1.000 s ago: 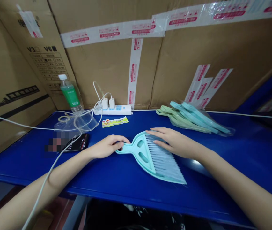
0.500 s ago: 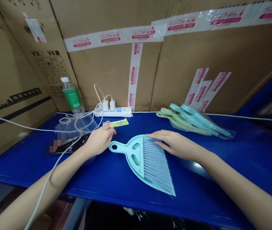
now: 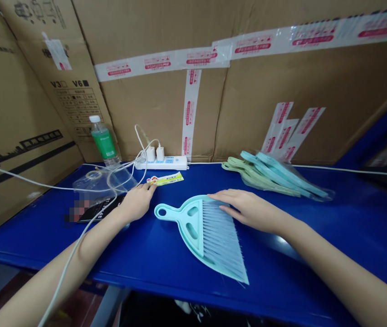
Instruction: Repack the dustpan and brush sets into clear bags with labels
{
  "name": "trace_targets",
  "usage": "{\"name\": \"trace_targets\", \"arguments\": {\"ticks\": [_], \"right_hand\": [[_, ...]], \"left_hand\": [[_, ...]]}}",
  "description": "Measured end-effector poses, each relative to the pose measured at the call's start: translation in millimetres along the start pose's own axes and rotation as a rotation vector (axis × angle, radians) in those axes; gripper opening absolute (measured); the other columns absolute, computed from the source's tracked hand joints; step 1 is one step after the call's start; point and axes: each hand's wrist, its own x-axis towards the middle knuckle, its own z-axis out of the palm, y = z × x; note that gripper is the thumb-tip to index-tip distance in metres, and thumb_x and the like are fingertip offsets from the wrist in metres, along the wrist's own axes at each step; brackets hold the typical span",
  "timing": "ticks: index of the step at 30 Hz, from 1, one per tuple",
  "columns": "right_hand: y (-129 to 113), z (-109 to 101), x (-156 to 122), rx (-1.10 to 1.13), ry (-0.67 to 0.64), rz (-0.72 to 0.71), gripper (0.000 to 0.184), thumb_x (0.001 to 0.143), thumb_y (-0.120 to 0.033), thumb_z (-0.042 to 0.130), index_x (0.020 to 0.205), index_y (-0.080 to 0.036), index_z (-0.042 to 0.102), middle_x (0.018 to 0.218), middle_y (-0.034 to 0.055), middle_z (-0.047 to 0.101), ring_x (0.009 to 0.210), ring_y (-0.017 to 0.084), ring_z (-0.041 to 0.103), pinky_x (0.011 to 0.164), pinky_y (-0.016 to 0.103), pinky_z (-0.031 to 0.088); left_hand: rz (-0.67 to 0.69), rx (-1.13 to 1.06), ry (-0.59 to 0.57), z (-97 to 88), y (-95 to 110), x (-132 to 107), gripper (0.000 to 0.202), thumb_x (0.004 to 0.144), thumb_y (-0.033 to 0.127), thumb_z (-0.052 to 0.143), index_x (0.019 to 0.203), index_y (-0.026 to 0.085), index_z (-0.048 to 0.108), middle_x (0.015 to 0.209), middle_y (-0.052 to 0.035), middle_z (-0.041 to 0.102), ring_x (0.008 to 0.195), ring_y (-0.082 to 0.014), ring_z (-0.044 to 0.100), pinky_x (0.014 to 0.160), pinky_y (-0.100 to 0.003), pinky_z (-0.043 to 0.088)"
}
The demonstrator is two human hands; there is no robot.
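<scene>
A light turquoise dustpan (image 3: pixel 177 213) lies on the blue table with a matching brush (image 3: pixel 218 236) nested in it, pale bristles toward the right. The outstretched fingers of my right hand (image 3: pixel 244 206) rest at the far edge of the dustpan and bristles, not wrapped around them. Left of the ringed handle, my left hand (image 3: pixel 138 200) reaches forward, its fingertips at the near left end of a yellow-green and white label strip (image 3: pixel 166 179). Whether those fingertips press on the strip is hard to make out.
Bagged green and turquoise brush sets (image 3: pixel 275 175) lie at the back right. A power strip (image 3: pixel 176 162) with chargers, a green-labelled bottle (image 3: pixel 104 143), a clear plastic bag (image 3: pixel 87 181) and a black phone (image 3: pixel 103 209) are at left. A white cable (image 3: pixel 87 222) crosses over my left forearm. Cardboard stands behind.
My left hand has moved left and away from the dustpan handle, toward the label strip's left end. My right hand stays at the dustpan's far edge. The view has shifted slightly.
</scene>
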Motion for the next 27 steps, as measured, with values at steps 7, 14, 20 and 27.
{"name": "trace_targets", "arguments": {"ticks": [7, 14, 20, 27], "right_hand": [[0, 0, 0, -0.013, -0.004, 0.0, 0.044, 0.092, -0.019, 0.039, 0.13, -0.025, 0.059, 0.121, 0.0075, 0.069, 0.108, 0.024, 0.065, 0.093, 0.042, 0.052], [0, 0, 0, -0.02, -0.009, -0.002, 0.043, 0.092, -0.019, 0.038, 0.129, -0.021, 0.06, 0.12, 0.0098, 0.069, 0.107, 0.025, 0.065, 0.092, 0.043, 0.052], [2, 3, -1, -0.025, -0.017, 0.003, 0.043, 0.094, -0.021, 0.036, 0.13, -0.015, 0.059, 0.121, 0.0123, 0.068, 0.11, 0.025, 0.064, 0.093, 0.042, 0.052], [2, 2, -1, -0.019, -0.024, 0.004, 0.043, 0.094, -0.021, 0.036, 0.13, -0.016, 0.058, 0.123, 0.0119, 0.067, 0.11, 0.025, 0.063, 0.093, 0.043, 0.051]], "left_hand": [[0.057, 0.032, 0.022, -1.3, 0, 3, 0.038, 0.089, 0.011, 0.045, 0.126, 0.013, 0.053, 0.118, -0.0158, 0.066, 0.109, -0.0241, 0.064, 0.091, -0.035, 0.051], [0.025, 0.073, -0.042, -4.7, 1, 6, 0.043, 0.089, 0.003, 0.041, 0.129, 0.014, 0.05, 0.107, -0.015, 0.069, 0.094, -0.0226, 0.07, 0.076, -0.031, 0.055], [0.01, 0.107, -0.082, -13.5, 2, 6, 0.044, 0.087, 0.0, 0.04, 0.129, 0.007, 0.051, 0.094, -0.0167, 0.071, 0.087, -0.0258, 0.072, 0.072, -0.033, 0.055], [0.016, 0.109, -0.032, -17.6, 1, 6, 0.036, 0.086, 0.003, 0.04, 0.109, 0.014, 0.066, 0.089, -0.0111, 0.072, 0.084, -0.0243, 0.071, 0.07, -0.031, 0.054]]}}
